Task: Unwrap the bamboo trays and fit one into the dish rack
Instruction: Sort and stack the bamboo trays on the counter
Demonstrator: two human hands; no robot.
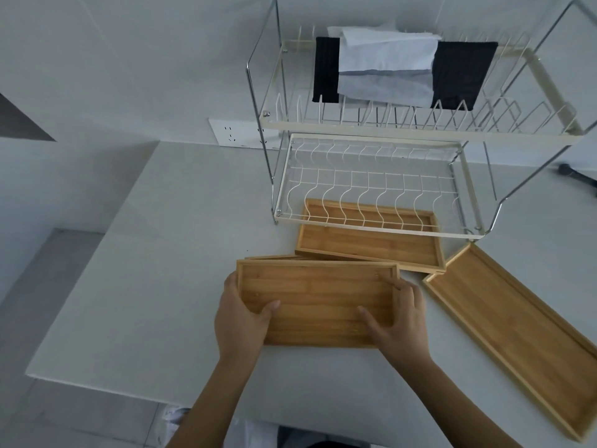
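Observation:
I hold a bare bamboo tray over the white table, its hollow side facing me. My left hand grips its left end, thumb inside. My right hand grips the right end, thumb also inside. Under it the edge of another tray shows. A third bamboo tray lies partly beneath the lower basket of the two-tier wire dish rack. A longer tray lies slanted at the right. No wrapping is on any of them.
Black and white cloths hang over the rack's upper tier. A wall socket panel sits behind the rack's left leg. A dark object lies at the far right. The table's left edge drops to the floor.

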